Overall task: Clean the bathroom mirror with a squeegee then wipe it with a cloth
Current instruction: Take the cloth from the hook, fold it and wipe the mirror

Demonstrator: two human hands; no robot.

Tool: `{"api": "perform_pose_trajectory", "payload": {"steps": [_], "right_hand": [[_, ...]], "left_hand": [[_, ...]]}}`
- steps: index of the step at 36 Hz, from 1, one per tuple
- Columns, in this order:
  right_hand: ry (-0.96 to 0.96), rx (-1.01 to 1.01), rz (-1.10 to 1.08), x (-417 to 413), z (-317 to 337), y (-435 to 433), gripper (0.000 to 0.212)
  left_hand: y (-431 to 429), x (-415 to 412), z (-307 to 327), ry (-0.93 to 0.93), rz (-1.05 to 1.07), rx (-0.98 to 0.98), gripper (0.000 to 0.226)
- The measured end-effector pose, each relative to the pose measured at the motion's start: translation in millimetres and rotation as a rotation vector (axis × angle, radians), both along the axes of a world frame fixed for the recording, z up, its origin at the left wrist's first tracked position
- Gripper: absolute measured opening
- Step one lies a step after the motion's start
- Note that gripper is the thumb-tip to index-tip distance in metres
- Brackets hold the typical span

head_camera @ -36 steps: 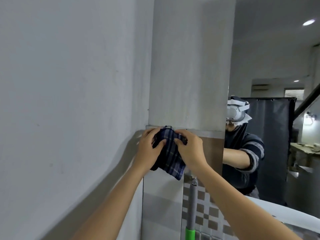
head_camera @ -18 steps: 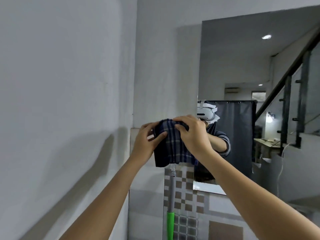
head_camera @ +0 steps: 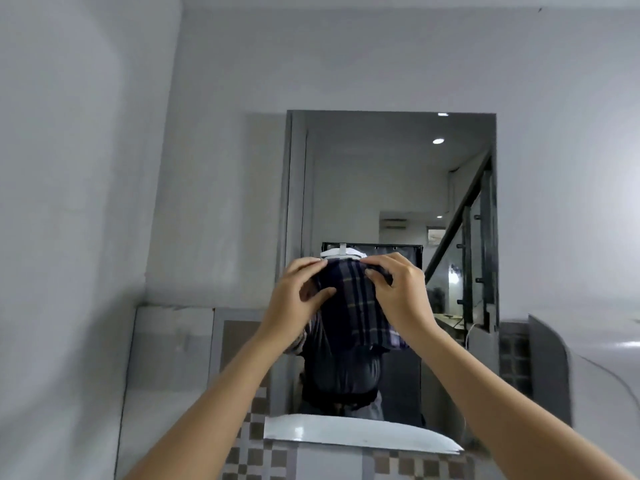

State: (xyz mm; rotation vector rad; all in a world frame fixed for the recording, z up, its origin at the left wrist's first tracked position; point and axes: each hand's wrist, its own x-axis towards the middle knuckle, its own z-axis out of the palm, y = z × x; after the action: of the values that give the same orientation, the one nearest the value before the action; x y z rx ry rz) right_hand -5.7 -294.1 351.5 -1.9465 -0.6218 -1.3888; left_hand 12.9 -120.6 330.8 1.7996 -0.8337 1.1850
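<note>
On the left is a plain white wall [head_camera: 86,202]. Low down it meets a strip of tiles [head_camera: 256,459] with brown and white squares.

Next comes the left hand [head_camera: 294,306]. Its arm reaches up from the bottom of the view. The grip of this hand is closed on the left top edge of the cloth [head_camera: 356,306], with the thumb in front and the fingers curled over the top.

The cloth is dark blue with light check lines. It is held up in the air between both hands, right in front of the middle of the mirror [head_camera: 381,188]. The rest of it hangs down loose below the hands. I cannot tell if it touches the glass.

The right hand [head_camera: 398,296] has its grip closed on the right top edge of the cloth, pinching it with the fingertips.

The mirror is tall and sits on the wall ahead. In it you can see a ceiling light [head_camera: 438,141], stairs with a dark rail [head_camera: 460,216], and the person's dark top behind the cloth. A white ledge [head_camera: 346,434] runs along the mirror's bottom edge.
</note>
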Motion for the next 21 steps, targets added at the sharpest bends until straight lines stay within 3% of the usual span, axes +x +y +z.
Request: {"api": "perform_pose_trajectory", "payload": {"steps": [13,21], "right_hand": [[-0.144,0.067,-0.022,49,120,-24,0.025],[-0.265,0.024,-0.116,75,128,-21,0.025]], "left_hand": [[-36,49,129,-0.222,0.102,0.03,0.044],[-29,84,137,-0.337,0.213,0.128,0.048]]}}
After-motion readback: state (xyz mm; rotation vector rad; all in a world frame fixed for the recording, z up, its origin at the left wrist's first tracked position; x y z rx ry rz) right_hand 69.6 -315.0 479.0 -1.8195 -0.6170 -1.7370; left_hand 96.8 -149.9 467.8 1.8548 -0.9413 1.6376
